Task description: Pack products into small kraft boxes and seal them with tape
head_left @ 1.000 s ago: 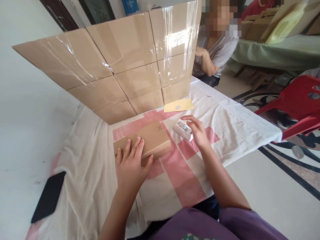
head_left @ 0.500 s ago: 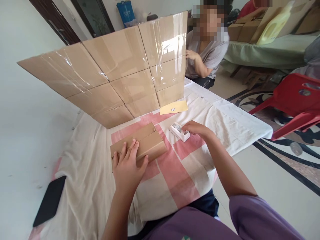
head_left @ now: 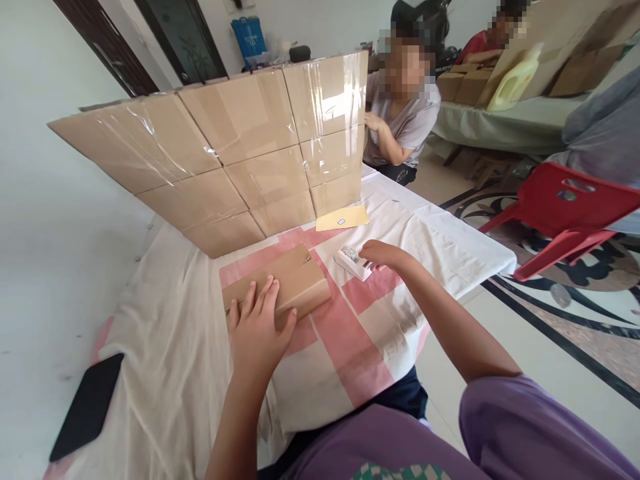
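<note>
A closed brown cardboard box (head_left: 300,287) lies on the cloth in front of me, its seam running along the top. My left hand (head_left: 257,330) rests flat on the box's left part, fingers spread and thumb along the near edge. To the right of the box stands a small white tape dispenser (head_left: 354,265) with a roll in it. My right hand (head_left: 381,255) is at the dispenser's right end with thumb and fingers pinched together; whether tape is between them is too small to tell.
A tall wall of taped boxes (head_left: 260,147) stands behind, with a yellow paper (head_left: 343,219) at its foot. A black tablet-like slab (head_left: 87,408) lies at left on the tablecloth (head_left: 170,400). Another person (head_left: 400,133) crouches beyond the boxes. A red chair (head_left: 575,207) stands at right.
My right hand has shifted slightly, its fingers curling in more at the dispenser's end. My left hand stays on the box. The camera view has tilted and turned a little.
</note>
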The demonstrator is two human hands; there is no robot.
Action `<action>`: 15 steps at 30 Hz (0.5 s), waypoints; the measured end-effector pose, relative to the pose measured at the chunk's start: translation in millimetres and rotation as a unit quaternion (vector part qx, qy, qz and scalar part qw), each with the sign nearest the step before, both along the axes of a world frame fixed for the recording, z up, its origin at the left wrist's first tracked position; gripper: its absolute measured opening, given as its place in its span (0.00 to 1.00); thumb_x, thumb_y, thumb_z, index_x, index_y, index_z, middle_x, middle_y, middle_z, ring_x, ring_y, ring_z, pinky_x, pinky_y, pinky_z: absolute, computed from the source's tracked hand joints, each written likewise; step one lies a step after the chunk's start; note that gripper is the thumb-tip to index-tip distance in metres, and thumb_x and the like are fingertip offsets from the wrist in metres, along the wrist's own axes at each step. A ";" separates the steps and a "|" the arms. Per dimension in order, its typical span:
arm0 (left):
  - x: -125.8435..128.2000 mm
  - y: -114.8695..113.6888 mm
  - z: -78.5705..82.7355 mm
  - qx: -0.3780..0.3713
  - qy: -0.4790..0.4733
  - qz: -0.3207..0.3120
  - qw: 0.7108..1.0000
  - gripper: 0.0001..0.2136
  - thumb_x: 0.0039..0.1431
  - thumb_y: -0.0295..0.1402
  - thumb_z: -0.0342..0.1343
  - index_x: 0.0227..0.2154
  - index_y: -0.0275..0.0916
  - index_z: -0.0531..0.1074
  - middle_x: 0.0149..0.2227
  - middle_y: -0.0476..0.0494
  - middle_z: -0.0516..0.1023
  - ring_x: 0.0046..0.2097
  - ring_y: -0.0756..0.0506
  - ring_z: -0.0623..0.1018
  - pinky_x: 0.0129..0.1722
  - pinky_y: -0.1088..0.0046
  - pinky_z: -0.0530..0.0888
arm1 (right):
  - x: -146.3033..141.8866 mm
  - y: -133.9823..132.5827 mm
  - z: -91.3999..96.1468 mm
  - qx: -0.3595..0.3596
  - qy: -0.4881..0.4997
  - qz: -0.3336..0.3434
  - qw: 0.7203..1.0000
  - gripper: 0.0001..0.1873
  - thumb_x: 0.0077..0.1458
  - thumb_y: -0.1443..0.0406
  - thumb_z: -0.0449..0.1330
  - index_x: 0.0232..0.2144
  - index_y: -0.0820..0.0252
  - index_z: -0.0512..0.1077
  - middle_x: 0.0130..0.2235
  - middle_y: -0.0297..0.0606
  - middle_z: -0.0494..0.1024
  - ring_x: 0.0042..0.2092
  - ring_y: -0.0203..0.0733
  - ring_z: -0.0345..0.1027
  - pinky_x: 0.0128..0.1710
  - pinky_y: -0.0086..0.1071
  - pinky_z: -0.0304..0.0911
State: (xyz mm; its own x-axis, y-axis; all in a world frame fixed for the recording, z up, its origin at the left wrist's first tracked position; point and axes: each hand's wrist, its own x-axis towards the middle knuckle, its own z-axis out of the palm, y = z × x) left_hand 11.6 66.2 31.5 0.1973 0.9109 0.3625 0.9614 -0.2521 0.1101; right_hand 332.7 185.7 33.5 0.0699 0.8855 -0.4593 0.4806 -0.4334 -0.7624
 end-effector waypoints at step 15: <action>-1.4 -1.4 -1.6 0.022 -0.009 -0.006 1.000 0.26 0.68 0.42 0.49 0.66 0.40 0.64 0.69 0.40 0.66 0.71 0.30 0.63 0.69 0.41 0.57 | 4.0 -34.2 -32.4 0.129 0.097 -0.077 0.984 0.07 0.46 0.64 0.58 0.20 0.57 0.64 0.28 0.36 0.71 0.35 0.42 0.67 0.37 0.34 0.63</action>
State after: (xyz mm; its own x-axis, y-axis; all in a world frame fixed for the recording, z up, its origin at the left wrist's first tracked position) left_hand 10.2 64.8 29.9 0.2015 0.8916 0.4055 0.9560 -0.2692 0.1169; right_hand 336.7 151.5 1.1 0.1457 0.9601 -0.2386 0.2587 -0.2698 -0.9275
